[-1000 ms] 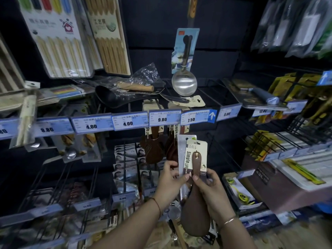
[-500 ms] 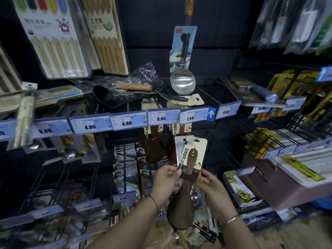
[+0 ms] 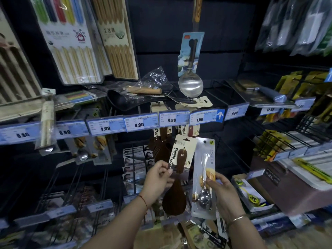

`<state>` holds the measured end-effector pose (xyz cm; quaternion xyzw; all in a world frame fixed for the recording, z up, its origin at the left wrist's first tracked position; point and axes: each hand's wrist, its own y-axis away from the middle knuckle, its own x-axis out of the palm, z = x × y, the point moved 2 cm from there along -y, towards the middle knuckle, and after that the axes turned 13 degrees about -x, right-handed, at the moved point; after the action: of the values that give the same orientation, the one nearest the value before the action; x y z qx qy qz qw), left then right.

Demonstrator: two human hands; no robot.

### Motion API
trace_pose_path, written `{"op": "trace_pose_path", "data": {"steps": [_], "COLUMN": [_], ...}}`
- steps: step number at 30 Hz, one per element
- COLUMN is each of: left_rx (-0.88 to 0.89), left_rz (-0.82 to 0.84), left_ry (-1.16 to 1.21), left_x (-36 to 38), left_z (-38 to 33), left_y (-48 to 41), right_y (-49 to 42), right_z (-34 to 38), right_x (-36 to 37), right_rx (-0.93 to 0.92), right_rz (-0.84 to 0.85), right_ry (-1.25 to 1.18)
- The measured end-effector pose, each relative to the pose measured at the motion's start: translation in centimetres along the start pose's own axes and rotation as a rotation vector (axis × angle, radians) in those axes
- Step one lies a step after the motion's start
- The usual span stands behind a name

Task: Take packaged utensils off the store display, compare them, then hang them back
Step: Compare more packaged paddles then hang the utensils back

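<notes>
We pinch the dark brown wooden rice paddle on its cream card (image 3: 177, 174) in our left hand (image 3: 157, 178) and the steel spoon's clear packet (image 3: 203, 177) in our right hand (image 3: 221, 192), below the shelf's price-tag edge (image 3: 140, 123); seemingly fingertip-light holds, so either could slip.

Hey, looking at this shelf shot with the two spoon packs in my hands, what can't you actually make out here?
- Head view: the small print above the prices on the price tags is too small and blurred.
- The wooden spoon pack has its lower card edge covered by the left hand.
- The metal spoon pack: vertical lettering too faint; the right hand covers its right edge.
- The lowest shelf goods are dark and blurred.
</notes>
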<state>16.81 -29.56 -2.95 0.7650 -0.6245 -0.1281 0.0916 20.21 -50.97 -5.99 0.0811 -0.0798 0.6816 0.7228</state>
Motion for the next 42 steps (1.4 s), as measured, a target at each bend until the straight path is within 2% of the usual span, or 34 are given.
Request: {"op": "trace_pose_path", "data": {"steps": [8,13,20,30,42], "left_rx": [0.105,0.145,0.201,0.114,0.109], "left_rz": [-0.165,-0.174,-0.205,-0.187,-0.153], "left_ry": [-0.055,-0.130,-0.022,0.042,0.129], "left_x": [-2.6,-1.9,-0.9,-0.5,-0.5], "left_z": [-1.5,-1.5,-3.0,-1.6,-2.3], "left_y": [-0.4,-0.2,0.2,-0.2,-0.5], "right_y": [-0.9,-1.4,-1.7,-1.0,-0.7], "right_z": [0.0,0.0,-0.6,0.0,0.0], "right_x": [-0.2,-1.0,-2.1,-2.8,-2.4], "right_rx": [-0.002,-0.016,0.013,-0.010,0.016], "right_rz": [-0.056,-0.075,-0.095,-0.089,-0.077], "right_ry": [0.074,0.065,0.045,0.039,0.001]}}
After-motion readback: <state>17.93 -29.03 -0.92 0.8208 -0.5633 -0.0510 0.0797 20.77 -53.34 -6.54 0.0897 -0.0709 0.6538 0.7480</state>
